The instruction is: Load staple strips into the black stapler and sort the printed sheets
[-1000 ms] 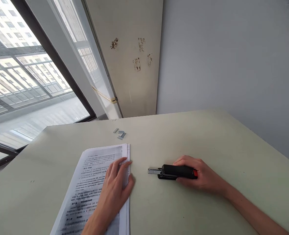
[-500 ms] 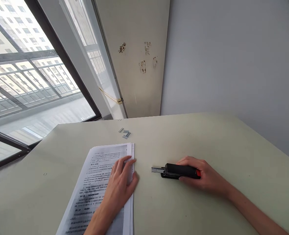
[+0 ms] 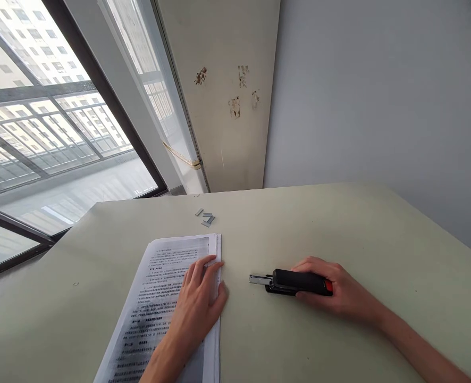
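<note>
My left hand (image 3: 198, 298) lies with its fingers apart on a stack of printed paper (image 3: 161, 298), near the stack's right edge. To the right, my right hand (image 3: 335, 284) is wrapped round a black stapler (image 3: 301, 281) with a red patch at its back end. The stapler rests on its side or low against the table, its tip towards the paper. A metal staple tray (image 3: 259, 279) sticks out of the stapler's front. Between stapler and paper there is a gap of bare tabletop. My right palm hides the stapler's rear.
Several strips of staples (image 3: 207, 217) lie beyond the top of the paper. A loose staple (image 3: 75, 284) is on the left part of the pale table (image 3: 363, 229). Behind the table stand a window (image 3: 56, 133), a stained panel (image 3: 227, 133) and a grey wall (image 3: 379, 96).
The whole view has shifted slightly, so things appear a little further right. Both hands keep their places on the paper and the stapler.
</note>
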### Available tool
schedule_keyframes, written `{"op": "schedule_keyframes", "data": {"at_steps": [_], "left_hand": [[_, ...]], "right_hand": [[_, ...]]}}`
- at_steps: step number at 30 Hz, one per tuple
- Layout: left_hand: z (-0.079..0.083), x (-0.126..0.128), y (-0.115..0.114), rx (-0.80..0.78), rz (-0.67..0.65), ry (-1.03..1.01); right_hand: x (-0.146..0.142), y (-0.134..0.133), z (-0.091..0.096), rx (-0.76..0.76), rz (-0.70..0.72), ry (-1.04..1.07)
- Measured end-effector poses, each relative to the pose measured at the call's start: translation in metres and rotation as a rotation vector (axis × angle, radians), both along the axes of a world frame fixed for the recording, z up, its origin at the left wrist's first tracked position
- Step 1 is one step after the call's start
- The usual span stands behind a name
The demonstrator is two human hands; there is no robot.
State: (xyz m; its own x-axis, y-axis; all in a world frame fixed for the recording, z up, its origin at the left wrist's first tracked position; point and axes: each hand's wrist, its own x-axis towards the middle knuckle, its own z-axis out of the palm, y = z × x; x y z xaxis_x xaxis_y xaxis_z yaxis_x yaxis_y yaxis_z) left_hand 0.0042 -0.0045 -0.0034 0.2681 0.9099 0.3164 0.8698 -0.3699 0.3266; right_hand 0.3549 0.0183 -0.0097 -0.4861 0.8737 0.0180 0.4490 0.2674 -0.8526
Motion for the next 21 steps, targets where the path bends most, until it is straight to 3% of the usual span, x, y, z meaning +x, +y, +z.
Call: {"op": "schedule_keyframes", "data": {"at_steps": [21], "left_hand": [[0.0020, -0.0060, 0.0009, -0.058, 0.017, 0.039]], "right_hand": [[-0.0041, -0.0022, 0.0082, -0.007, -0.005, -0.002]]}}
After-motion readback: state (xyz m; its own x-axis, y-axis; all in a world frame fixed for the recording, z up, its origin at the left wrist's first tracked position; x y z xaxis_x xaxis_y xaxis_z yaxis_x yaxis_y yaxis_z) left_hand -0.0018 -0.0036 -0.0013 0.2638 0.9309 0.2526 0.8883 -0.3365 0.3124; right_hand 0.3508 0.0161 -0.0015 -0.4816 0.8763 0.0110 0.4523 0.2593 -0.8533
